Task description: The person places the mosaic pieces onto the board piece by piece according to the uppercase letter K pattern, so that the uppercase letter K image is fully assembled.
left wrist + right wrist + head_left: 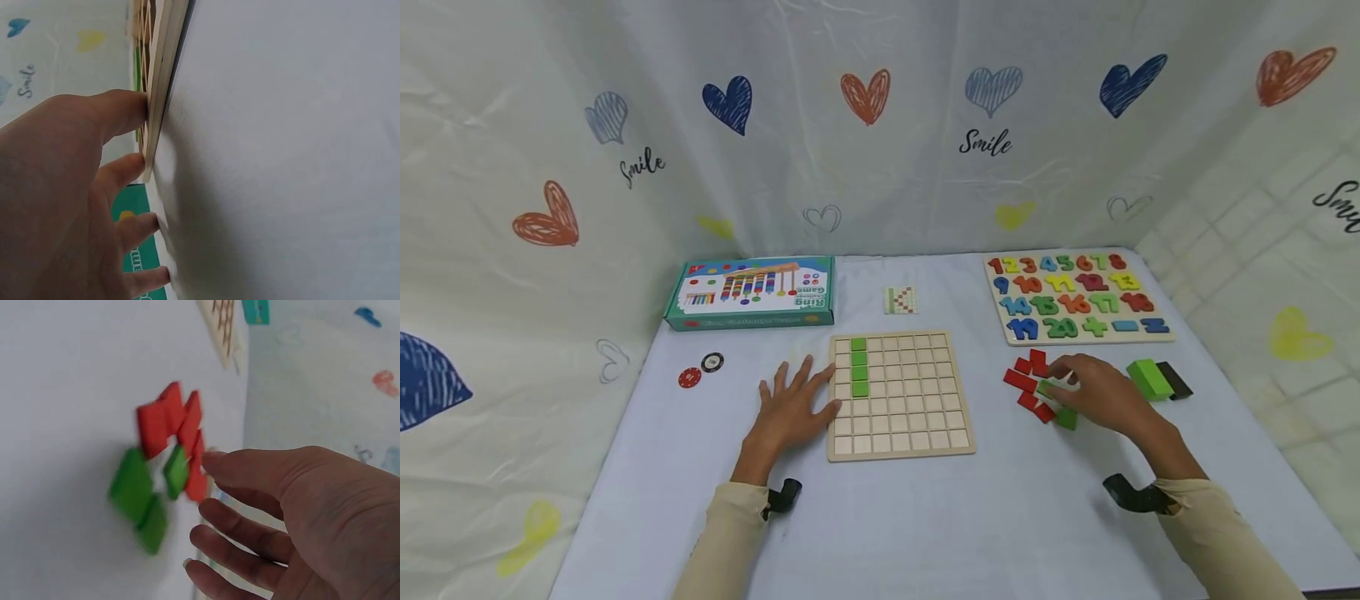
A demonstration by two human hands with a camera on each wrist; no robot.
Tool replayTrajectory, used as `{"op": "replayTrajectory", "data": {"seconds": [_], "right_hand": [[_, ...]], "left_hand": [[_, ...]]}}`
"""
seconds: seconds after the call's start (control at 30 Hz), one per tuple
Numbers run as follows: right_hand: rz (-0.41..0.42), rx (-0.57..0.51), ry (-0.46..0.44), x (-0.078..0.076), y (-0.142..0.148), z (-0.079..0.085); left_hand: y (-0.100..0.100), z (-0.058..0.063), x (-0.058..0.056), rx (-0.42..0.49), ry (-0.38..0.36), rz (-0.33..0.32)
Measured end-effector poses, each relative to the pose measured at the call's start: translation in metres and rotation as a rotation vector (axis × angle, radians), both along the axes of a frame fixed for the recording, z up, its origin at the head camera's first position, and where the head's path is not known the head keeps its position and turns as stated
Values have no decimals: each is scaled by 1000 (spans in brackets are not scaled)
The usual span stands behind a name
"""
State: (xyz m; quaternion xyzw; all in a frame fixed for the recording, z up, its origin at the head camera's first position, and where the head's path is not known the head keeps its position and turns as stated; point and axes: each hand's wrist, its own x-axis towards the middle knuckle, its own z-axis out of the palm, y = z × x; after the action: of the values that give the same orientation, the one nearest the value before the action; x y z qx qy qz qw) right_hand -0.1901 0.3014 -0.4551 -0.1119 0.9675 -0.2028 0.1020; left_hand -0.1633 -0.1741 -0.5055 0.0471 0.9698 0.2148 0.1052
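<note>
On the table lies a wooden grid board (917, 456), with several green square tiles (860, 389) in a column near its left side. My left hand (790, 410) is spread beside it, thumb and index fingertips touching the board's left edge (164, 69). To the right, my right hand (1101, 392) hovers over a loose cluster of red tiles (1020, 381) and green tiles (1066, 418). In the right wrist view its thumb and loosely bent fingers are close to a small green tile (177, 472); nothing shows pinched between them. The index fingertip is partly hidden behind the thumb.
A boxed ring game (752, 296) lies at the back left, a small pattern card (900, 300) behind the board. At the back right is a number puzzle (1078, 296). A green block (1148, 380) and a black block (1176, 381) lie far right, two round chips (689, 377) left.
</note>
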Motion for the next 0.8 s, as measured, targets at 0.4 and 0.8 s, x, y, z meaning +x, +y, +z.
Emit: {"op": "replayTrajectory", "data": {"seconds": [0.4,0.8], "right_hand": [[-30,-33,8,-3,14,-24],[-57,-66,-23,-6,16,-26]], "left_hand": [[0,-2,-1,-5,-5,-1],[-2,-3,-1,7,6,1]]}}
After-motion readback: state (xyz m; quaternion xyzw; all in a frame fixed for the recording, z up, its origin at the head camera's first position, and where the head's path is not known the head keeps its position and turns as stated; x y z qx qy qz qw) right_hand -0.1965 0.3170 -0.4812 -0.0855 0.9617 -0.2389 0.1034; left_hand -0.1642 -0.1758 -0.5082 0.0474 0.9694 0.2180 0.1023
